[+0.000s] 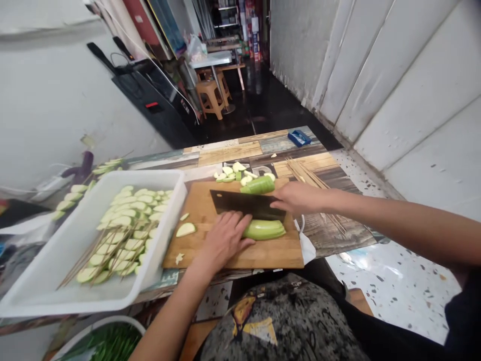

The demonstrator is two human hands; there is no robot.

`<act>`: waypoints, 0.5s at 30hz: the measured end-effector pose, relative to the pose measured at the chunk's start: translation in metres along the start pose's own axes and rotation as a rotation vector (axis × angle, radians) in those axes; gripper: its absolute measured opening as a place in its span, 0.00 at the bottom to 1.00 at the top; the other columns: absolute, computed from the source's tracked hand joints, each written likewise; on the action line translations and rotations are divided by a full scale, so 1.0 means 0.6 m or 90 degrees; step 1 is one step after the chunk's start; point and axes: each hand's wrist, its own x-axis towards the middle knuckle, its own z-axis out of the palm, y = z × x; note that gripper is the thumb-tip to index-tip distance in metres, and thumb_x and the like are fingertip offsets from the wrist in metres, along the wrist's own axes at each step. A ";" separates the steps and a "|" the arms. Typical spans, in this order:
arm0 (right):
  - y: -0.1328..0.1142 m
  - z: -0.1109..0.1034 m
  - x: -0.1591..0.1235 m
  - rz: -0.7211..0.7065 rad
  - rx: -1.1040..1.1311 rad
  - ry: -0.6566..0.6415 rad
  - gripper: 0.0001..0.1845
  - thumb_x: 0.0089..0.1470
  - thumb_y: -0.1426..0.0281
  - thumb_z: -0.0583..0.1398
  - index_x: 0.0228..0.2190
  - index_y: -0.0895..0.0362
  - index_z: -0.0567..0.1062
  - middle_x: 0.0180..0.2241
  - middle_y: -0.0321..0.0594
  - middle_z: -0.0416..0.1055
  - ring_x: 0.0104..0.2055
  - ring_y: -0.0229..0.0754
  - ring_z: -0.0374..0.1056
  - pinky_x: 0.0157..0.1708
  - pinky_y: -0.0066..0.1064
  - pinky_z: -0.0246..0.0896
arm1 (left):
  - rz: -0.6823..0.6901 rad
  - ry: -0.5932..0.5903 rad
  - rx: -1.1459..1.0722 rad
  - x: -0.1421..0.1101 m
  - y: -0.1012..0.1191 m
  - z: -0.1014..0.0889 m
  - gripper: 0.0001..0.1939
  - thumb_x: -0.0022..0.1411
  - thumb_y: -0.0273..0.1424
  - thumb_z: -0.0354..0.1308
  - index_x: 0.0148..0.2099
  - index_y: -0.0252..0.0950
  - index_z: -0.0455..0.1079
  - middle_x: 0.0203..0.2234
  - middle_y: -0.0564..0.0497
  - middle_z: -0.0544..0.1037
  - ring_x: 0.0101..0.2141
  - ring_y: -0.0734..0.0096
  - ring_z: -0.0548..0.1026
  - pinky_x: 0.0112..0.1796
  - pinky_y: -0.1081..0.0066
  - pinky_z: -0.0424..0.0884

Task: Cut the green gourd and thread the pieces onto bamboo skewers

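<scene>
A dark cleaver is upright on its edge across the wooden cutting board, its handle gripped by my right hand. On the near side of the blade lies a pale green zucchini piece. My left hand holds its left end, with the fingertips close to the blade. Beyond the cleaver lies a sliced zucchini length, its slices still together. Loose zucchini pieces are heaped at the board's far edge. A flat zucchini slice rests on the board's left side.
Left of the board stands a white plastic tub holding skewered zucchini slices. Bamboo skewers lie on the table at the right. A small blue box sits near the far edge. Below left is a bowl of green vegetables.
</scene>
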 end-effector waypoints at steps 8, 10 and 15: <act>-0.006 -0.037 -0.032 0.033 -0.028 0.164 0.17 0.59 0.63 0.48 0.28 0.60 0.70 0.23 0.40 0.69 0.25 0.37 0.63 0.25 0.26 0.48 | 0.033 -0.008 -0.046 0.001 -0.001 -0.024 0.18 0.59 0.41 0.50 0.46 0.35 0.66 0.35 0.44 0.72 0.38 0.62 0.69 0.39 0.64 0.66; -0.007 -0.046 -0.051 0.101 -0.040 0.236 0.17 0.59 0.63 0.47 0.27 0.60 0.69 0.20 0.38 0.67 0.23 0.36 0.61 0.23 0.27 0.46 | 0.005 0.028 -0.035 0.017 -0.018 -0.033 0.16 0.59 0.37 0.51 0.46 0.34 0.66 0.38 0.43 0.72 0.39 0.61 0.69 0.39 0.63 0.65; -0.005 -0.036 -0.102 0.202 0.027 0.317 0.17 0.58 0.64 0.48 0.23 0.58 0.64 0.19 0.35 0.65 0.21 0.35 0.60 0.22 0.26 0.47 | 0.041 -0.084 -0.029 0.071 -0.055 -0.035 0.23 0.53 0.34 0.58 0.51 0.35 0.62 0.44 0.44 0.70 0.44 0.59 0.67 0.43 0.63 0.63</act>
